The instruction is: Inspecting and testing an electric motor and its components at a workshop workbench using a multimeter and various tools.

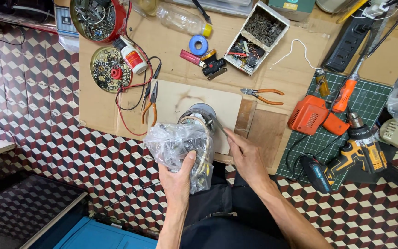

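The left hand (177, 177) grips a cylindrical motor-like part (198, 121) that is wrapped for most of its length in a crumpled clear plastic bag (173, 145). The thumb presses up against the bag's lower right side and the palm cups it from below, so the wrapped bulk sits just above and ahead of the hand, while the bare grey metal end of the part pokes out of the bag at the far side, over a pale board (180, 99) lying on the cardboard sheet (272, 69).

The right hand (246, 157) is closed around a thin metal tool (218, 125), pinched between fingers and thumb; whether it is a screwdriver or a blade cannot be told. Its tip points up and to the left and meets the exposed end of the part just where the bag stops, so the tool lies between the two hands and touches the part's right edge.

Just left of the part lie orange-handled pliers (149, 103) beside red and black wires (132, 90). Right of it, on the cardboard, lie orange-handled cutters (263, 95). Farther right, on a green cutting mat (374, 99), rest an orange power tool (312, 115) and a yellow and black cordless drill (362, 147). A round tin of small hardware (97, 18) sits at the far left
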